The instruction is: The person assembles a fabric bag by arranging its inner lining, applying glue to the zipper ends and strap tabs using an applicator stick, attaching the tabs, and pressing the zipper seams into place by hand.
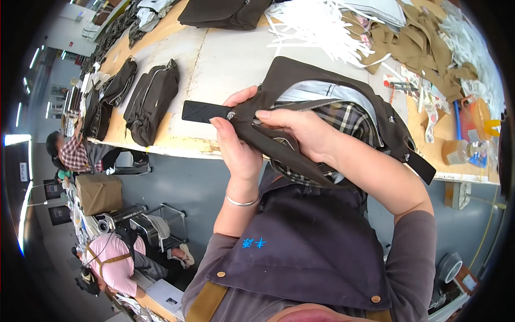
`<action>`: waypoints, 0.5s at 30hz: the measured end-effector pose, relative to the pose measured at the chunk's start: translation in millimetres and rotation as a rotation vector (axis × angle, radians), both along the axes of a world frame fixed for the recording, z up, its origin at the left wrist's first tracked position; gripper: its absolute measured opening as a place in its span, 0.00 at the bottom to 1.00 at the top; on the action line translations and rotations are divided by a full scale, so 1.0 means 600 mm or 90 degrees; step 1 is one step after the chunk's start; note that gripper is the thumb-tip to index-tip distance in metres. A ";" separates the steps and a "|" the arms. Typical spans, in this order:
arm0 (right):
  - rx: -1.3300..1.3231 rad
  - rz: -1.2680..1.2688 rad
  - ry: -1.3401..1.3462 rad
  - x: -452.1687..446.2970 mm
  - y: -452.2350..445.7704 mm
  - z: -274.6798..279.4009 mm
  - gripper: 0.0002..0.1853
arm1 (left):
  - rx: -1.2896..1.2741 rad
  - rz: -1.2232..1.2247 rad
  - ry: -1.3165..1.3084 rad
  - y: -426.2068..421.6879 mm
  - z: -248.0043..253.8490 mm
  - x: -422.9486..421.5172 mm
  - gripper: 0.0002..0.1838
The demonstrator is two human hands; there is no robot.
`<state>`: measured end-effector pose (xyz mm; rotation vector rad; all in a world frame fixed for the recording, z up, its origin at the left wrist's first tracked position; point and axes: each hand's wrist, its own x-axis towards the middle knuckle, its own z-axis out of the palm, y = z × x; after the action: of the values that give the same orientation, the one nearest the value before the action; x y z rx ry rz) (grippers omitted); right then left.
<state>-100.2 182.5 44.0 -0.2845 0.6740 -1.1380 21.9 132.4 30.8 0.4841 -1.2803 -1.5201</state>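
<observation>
A dark bag (292, 70) with a plaid lining (351, 117) is gripped by both hands at the table's front edge. Its long zipper is undone, so the lining and a pale inner layer show. My left hand (240, 153), with a bangle on the wrist, is wrapped round the bag's left end, fingers behind and thumb in front. A flat black tab (203, 111) sticks out there, beside a metal fitting. My right hand (308, 131) is closed on the fabric by the zipper's left end; part of its grip is hidden. A dark strap end (421, 167) hangs at the right.
Two dark zipped bags (153, 102) lie to the left on the table (214, 59), another dark bag (225, 12) at the back. White strips (322, 32) and brown scraps (407, 37) are piled behind. Bottles (456, 152) stand right. Two people (115, 263) are at the left.
</observation>
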 end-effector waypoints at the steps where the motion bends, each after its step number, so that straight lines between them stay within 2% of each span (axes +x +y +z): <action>1: -0.011 -0.004 0.003 0.003 0.000 -0.003 0.16 | -0.001 -0.006 0.017 0.001 -0.002 -0.001 0.33; 5: 0.007 -0.058 0.053 0.014 0.006 0.002 0.19 | 0.008 0.010 0.066 0.001 -0.003 -0.007 0.32; 8: -0.006 -0.005 0.090 0.007 0.012 0.018 0.20 | 0.013 0.022 0.079 0.003 -0.006 -0.009 0.30; 15: -0.024 -0.054 0.117 0.019 0.012 0.002 0.15 | 0.016 0.049 0.073 0.005 -0.007 -0.009 0.29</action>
<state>-88.9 189.5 45.2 -0.3998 0.8335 -1.2165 16.4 135.4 26.9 0.4508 -1.1432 -1.4799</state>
